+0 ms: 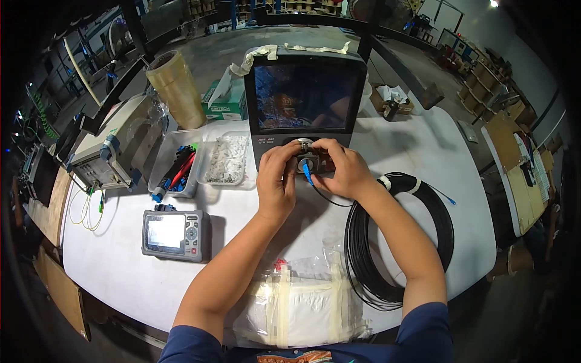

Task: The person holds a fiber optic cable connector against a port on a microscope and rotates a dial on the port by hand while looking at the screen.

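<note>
A bench-top unit with a dark screen (305, 97) stands in front of me, and a metal connector fixture (308, 158) sits low on its front. A blue fibre connector (307, 172) is at the fixture, its black cable running down and right. My left hand (277, 181) grips the fixture's left side, fingers curled and partly hidden. From the right, my right hand (346, 170) closes round the fixture, with the thumb below near the connector. A coil of black cable (445, 230) lies beneath my right forearm, its other blue-tipped end (451, 201) pointing right.
A handheld tester (195, 235) with a lit screen lies left. Behind it are a bin of coloured connectors (175, 172), a bin of white caps (225, 160), tape rolls (175, 91), a green box (225, 103) and an instrument (112, 148). A taped plastic package (302, 311) lies nearest me.
</note>
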`<state>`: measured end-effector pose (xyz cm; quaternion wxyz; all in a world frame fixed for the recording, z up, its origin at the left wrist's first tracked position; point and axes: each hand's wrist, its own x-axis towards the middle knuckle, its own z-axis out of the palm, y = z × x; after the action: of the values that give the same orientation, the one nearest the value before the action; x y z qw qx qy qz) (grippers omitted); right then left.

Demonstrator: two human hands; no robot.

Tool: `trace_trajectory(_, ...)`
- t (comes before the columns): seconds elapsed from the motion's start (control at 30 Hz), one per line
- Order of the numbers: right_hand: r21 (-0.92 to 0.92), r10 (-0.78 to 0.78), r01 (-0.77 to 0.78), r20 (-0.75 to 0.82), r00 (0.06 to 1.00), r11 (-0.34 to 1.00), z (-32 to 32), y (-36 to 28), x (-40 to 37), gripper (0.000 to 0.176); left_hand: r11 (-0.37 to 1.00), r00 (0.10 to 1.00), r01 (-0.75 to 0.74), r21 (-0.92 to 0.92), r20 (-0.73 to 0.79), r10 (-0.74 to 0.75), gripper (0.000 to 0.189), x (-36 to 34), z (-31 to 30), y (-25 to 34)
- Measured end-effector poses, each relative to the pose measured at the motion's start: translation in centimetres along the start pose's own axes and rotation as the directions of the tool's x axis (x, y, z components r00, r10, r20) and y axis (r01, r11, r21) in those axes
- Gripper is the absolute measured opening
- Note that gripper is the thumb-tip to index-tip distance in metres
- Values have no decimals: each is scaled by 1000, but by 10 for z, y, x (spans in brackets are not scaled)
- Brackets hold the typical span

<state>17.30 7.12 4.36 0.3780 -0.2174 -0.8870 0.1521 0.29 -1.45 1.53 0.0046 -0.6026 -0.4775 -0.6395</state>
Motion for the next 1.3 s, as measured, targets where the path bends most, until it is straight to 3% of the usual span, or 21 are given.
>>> trace_trajectory(0.3,86,44,-49,52,998,995,-8,1,-3,46,999,998,39,-27,52,-37,31,1,-2,2)
trace_trajectory(0.4,144,40,-50,68,997,988,-11,3,-3,36,999,998,29,-20,53,-28,31,2,-2,3)
trace_trajectory(0.5,130,-6,10,-31,1000,991,-10,1,-1,19,999,999,41,-22,33,-40,31,2,-1,4)
trace_trajectory(0.6,53,38,-39,28,999,998,-12,0,-1,18,999,999,28,-25,28,-27,30,2,-1,3)
trace_trajectory(1.3,60,30,-33,53,998,998,-10,-2,-1,23,998,997,57,-29,54,-56,35,0,0,3)
